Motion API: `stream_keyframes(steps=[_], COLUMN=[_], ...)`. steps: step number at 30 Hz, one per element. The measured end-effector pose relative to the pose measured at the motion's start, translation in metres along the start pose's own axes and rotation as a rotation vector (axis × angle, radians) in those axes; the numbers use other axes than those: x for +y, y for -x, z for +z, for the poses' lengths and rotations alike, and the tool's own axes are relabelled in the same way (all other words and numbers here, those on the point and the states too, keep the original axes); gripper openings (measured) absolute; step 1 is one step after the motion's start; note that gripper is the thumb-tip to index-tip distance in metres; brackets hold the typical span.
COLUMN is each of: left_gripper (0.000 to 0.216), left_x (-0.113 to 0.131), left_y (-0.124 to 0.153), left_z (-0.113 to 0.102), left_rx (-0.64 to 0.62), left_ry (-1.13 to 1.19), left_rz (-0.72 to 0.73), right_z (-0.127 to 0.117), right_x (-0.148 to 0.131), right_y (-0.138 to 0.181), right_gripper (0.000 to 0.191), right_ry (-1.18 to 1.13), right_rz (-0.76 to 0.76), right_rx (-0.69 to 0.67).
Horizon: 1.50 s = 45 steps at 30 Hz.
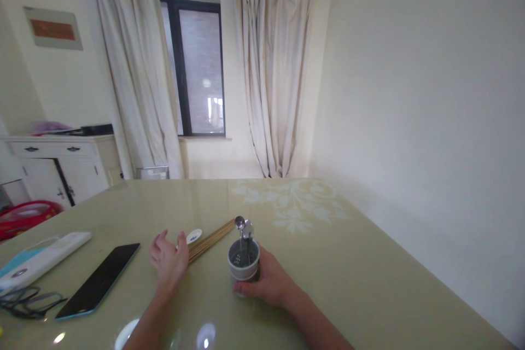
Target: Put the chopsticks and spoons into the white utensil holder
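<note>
My right hand [268, 280] is wrapped round a grey cup [243, 272] with drainage holes in its floor, likely a utensil holder. Two metal spoons [247, 229] stand in it, their bowls above the rim. Left of the cup, my left hand [170, 256] has its fingers apart and slightly curled, with nothing seen in it. Beside its thumb lie several wooden chopsticks [213, 239] in a slanting bundle. A white spoon [194, 235] with a blue mark lies just behind the thumb; its handle is hidden, and I cannot tell whether the hand touches it.
Left on the glossy table [361, 284] lie a black-screened tablet [100, 280], a pair of glasses [30, 302] and a long white case [49, 260]. A white round thing [125, 334] is partly behind my left forearm. A red basket [28, 217] stands beyond the table's left edge.
</note>
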<state>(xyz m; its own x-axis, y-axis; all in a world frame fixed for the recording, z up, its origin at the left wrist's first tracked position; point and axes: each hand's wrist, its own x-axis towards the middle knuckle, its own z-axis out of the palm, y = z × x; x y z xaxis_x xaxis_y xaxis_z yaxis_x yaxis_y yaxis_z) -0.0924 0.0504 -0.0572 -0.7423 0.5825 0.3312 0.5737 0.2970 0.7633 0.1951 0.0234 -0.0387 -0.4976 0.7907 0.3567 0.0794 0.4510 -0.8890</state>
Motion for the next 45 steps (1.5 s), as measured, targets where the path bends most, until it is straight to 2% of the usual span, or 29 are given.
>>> stream_keyframes(steps=[5,8,10,11,13,14,16,17,19,22,27,35,36,38,40,41,42,45], left_gripper=[0.061,0.062,0.060,0.058,0.055,0.055,0.056,0.057,0.057,0.057,0.057,0.048,0.047,0.047,0.048,0.048,0.048,0.048], left_x=[0.007,0.018,0.031,0.039,0.056,0.065,0.081,0.087,0.093,0.093,0.092,0.094,0.094,0.093,0.093,0.093,0.094,0.096], left_y=[0.000,0.005,0.014,0.020,0.037,0.047,0.065,0.073,0.082,0.084,0.076,0.080,0.081,0.081,0.082,0.083,0.084,0.086], left_z=[-0.005,-0.015,-0.023,-0.026,-0.029,-0.028,-0.025,-0.023,-0.019,-0.020,-0.030,-0.028,-0.027,-0.026,-0.026,-0.027,-0.028,-0.029], left_rx=[-0.003,0.077,0.046,-0.044,-0.345,-0.486,-0.691,-0.773,-0.850,-0.787,-0.653,-0.760,-0.773,-0.808,-0.834,-0.839,-0.841,-0.850], left_ry=[0.021,0.052,0.167,0.258,0.473,0.542,0.689,0.752,0.836,0.896,0.954,0.891,0.900,0.922,0.938,0.941,0.940,0.938], left_rz=[-0.063,0.063,0.196,0.235,0.259,0.258,0.220,0.185,0.102,0.001,-0.053,0.045,0.046,0.055,0.070,0.075,0.079,0.073], right_z=[-0.001,-0.001,-0.001,-0.001,-0.001,-0.001,-0.001,-0.001,-0.001,-0.001,0.000,-0.002,-0.003,-0.005,-0.008,-0.010,-0.013,-0.020], right_x=[-0.004,-0.005,-0.005,-0.005,-0.005,-0.006,-0.006,-0.007,-0.007,-0.007,-0.006,-0.008,-0.007,-0.005,-0.003,-0.003,-0.005,-0.019], right_y=[0.001,0.001,0.001,0.001,0.001,0.001,0.001,0.000,0.000,0.001,0.002,0.002,0.002,0.003,0.001,-0.001,-0.005,-0.027], right_gripper=[0.070,0.071,0.071,0.070,0.071,0.072,0.077,0.079,0.080,0.079,0.074,0.077,0.081,0.107,0.136,0.139,0.132,0.081], right_ry=[0.028,0.036,0.051,0.059,0.075,0.084,0.094,0.097,0.106,0.117,0.088,0.079,0.062,0.008,-0.067,-0.107,-0.134,-0.085], right_rz=[0.013,0.011,0.002,-0.002,-0.013,-0.020,-0.042,-0.051,-0.053,-0.040,-0.040,-0.049,-0.046,-0.033,-0.034,-0.047,-0.059,-0.041], right_rx=[0.007,0.006,0.006,0.009,0.015,0.017,0.010,0.005,0.004,0.010,0.009,-0.009,-0.019,-0.022,0.041,0.107,0.187,0.365])
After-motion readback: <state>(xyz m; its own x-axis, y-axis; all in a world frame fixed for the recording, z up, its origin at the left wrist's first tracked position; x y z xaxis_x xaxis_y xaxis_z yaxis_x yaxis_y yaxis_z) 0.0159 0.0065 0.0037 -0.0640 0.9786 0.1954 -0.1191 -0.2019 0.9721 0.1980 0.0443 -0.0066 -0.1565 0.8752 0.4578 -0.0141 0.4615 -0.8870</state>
